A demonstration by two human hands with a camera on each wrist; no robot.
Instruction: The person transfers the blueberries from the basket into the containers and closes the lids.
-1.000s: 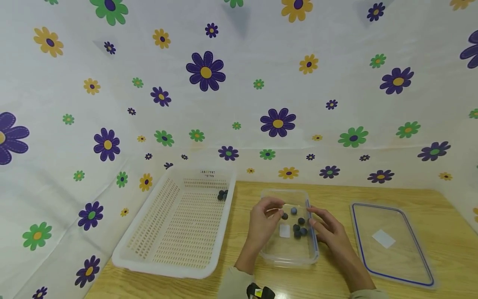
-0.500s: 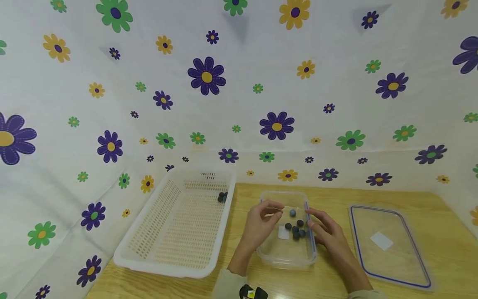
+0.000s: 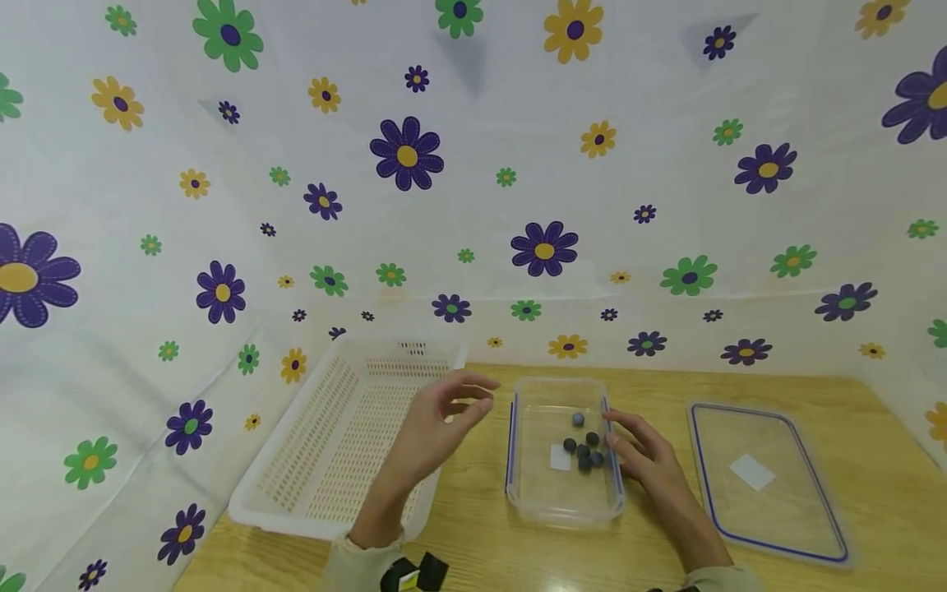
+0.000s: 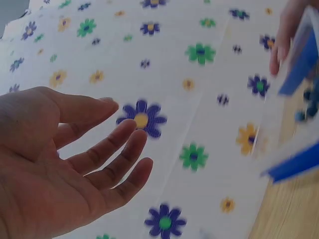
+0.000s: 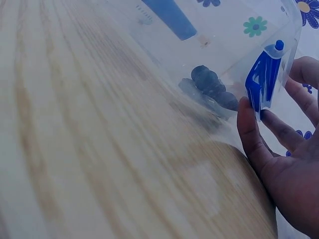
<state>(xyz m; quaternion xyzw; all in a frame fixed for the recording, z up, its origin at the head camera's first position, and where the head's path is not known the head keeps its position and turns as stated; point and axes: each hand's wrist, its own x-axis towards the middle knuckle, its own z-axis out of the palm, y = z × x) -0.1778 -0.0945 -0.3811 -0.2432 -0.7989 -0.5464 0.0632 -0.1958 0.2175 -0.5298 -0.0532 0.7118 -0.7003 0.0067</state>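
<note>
My left hand point(image 3: 435, 427), with loosely bent fingers and nothing between them, hovers over the right side of the white plastic basket point(image 3: 318, 530). In the left wrist view its palm and spread fingers show plainly. To its right stands a clear food container point(image 3: 543, 497) with blue side clips, uncovered. Several blueberries point(image 3: 584, 462) lie in it, mostly towards the right wall. At that wall, my right hand point(image 3: 654, 464) grips the container's side. The right wrist view shows its fingers around a blue clip point(image 5: 264, 79) that hangs down.
A clear lid point(image 3: 784, 514) with a blue seal lies flat on the wooden table point(image 3: 481, 543), right of the container. Behind the table hangs a white flower-print cloth point(image 3: 473, 214). The left forearm crosses the basket's front right corner.
My left hand has left the container and moved left to the basket. One blueberry in the container has shifted towards the others. The right hand stays at the container's side.
</note>
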